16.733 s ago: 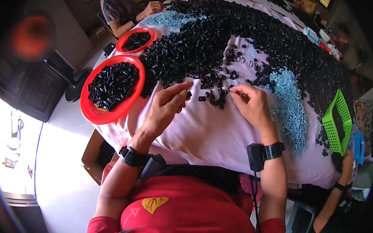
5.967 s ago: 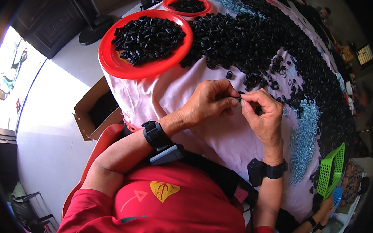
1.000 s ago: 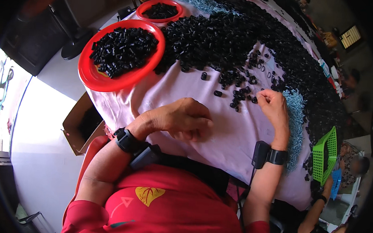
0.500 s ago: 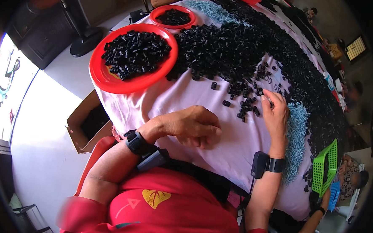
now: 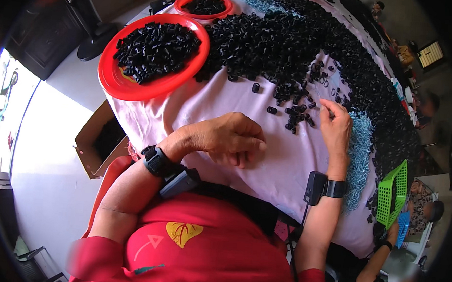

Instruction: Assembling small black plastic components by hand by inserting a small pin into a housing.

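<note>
My left hand [image 5: 235,138] hovers over or rests on the pale pink cloth [image 5: 281,154] with its fingers curled inward; what they hold, if anything, is hidden. My right hand [image 5: 336,130] has its thumb and fingers drawn together at the right of some loose, short black tube-like pieces [image 5: 296,114]. A dark spot shows between its fingers, too small to tell as a piece or a shadow. Beyond both hands lies a large heap of the same black pieces [image 5: 272,46]. Light blue small pieces [image 5: 359,158] form a strip beside my right wrist.
A large red plate [image 5: 103,68] piled with black pieces stands at the left, a smaller red plate [image 5: 178,6] behind it. At the right are a green basket [image 5: 393,195] and another person's arm [image 5: 375,261]. A cardboard box [image 5: 88,157] sits below the table's left edge.
The view has shifted, so the plates and heap appear higher and further left. My right fingertips are slightly further from the loose pieces. My left hand keeps its curled pose.
</note>
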A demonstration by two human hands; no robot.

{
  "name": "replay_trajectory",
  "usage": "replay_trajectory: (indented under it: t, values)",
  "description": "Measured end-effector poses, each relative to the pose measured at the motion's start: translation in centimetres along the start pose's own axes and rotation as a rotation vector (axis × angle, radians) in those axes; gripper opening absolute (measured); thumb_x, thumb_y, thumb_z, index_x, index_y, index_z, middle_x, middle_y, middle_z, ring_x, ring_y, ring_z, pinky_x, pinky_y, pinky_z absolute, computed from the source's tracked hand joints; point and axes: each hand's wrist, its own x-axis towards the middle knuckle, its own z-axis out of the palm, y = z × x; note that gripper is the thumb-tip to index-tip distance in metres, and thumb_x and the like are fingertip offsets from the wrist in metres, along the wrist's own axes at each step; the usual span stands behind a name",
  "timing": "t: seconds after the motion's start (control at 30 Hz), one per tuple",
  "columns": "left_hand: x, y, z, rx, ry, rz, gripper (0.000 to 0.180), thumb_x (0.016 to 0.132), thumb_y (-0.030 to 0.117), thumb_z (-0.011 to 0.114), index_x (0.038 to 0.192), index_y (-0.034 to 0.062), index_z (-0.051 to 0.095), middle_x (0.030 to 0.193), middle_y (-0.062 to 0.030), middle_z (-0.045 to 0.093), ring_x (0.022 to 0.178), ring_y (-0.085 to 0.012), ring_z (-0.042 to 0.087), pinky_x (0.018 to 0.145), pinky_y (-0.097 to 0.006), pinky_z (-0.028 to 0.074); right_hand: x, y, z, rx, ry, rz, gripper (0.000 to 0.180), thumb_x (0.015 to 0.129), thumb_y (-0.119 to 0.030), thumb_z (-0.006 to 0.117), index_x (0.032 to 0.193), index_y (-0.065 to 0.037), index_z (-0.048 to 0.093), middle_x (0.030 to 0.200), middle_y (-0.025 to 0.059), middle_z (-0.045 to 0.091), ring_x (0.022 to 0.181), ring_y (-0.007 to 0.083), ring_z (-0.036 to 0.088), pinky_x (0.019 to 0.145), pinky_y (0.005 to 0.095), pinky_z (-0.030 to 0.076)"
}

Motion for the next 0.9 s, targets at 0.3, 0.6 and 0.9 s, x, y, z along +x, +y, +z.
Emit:
replay_trajectory:
  t: [0.3,0.6,0.9]
  values:
    - [-0.4,0.9,0.3,0.072,0.033,-0.052,0.031,0.103,0.030,0.060,0.112,0.0016,0.069,0.081,-0.0007,0.068,0.068,-0.0066,0.063,0.059,-0.023,0.052,-0.2,-0.6,-1.9,0.290,-0.405,0.187,0.020,0.090,-0.016,0.070,0.096,0.003,0.074,0.068,0.0040,0.069,0.062,0.0049,0.057,0.058,0.0249,0.048]
    - [-0.4,1.0,0.8,0.079,0.071,0.012,0.023,0.099,0.022,0.060,0.099,0.0016,0.070,0.074,-0.0012,0.066,0.061,-0.0076,0.061,0.050,-0.023,0.048,0.1,-1.0,-2.2,0.200,-0.217,0.155,0.019,0.088,-0.009,0.065,0.101,0.001,0.075,0.081,0.0123,0.075,0.066,0.0148,0.068,0.063,0.0290,0.053]
    - [-0.6,1.7,0.6,0.076,0.009,-0.103,0.024,0.099,0.026,0.062,0.099,0.0040,0.071,0.074,0.0027,0.064,0.065,-0.0057,0.062,0.054,-0.021,0.049,-1.9,0.5,-8.6,0.051,-0.378,0.358,0.019,0.087,-0.012,0.069,0.097,0.003,0.074,0.074,0.0102,0.072,0.065,0.0065,0.063,0.058,0.0262,0.048]
